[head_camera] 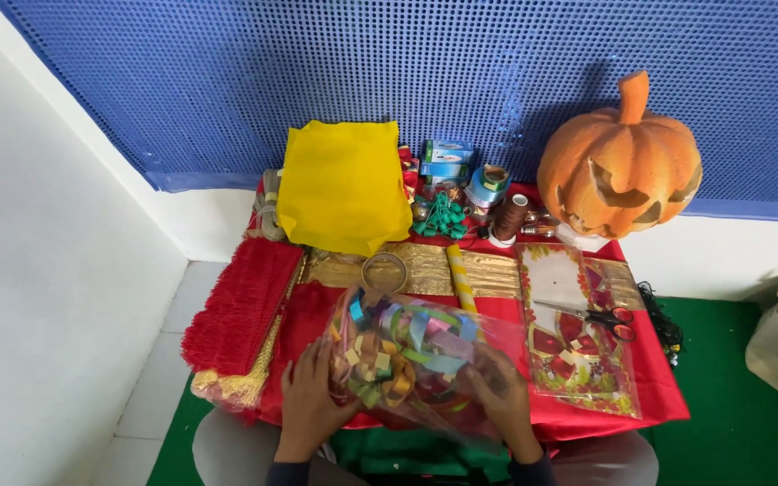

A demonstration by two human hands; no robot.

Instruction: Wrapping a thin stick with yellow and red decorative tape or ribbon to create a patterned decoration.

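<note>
Everything's sitting around the clear bag of coloured paper rings (407,355), which is lying front-centre on the red worktop (659,387); red fringed cloth (240,306) is lying off to the bag's left; left hand (310,396) is gripping its left edge, fingers curled shut; right hand (502,396) is clutching its right side, fingers wrapping the plastic; scissors (598,318) are resting right of it; orange pumpkin (619,162) is sitting behind it to the right.

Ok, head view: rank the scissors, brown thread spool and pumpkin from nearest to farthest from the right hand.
1. scissors, on the leaf-print sheet, up and right of the right hand.
2. brown thread spool, toward the table's back, near the middle.
3. pumpkin, back right corner by the blue wall.
</note>
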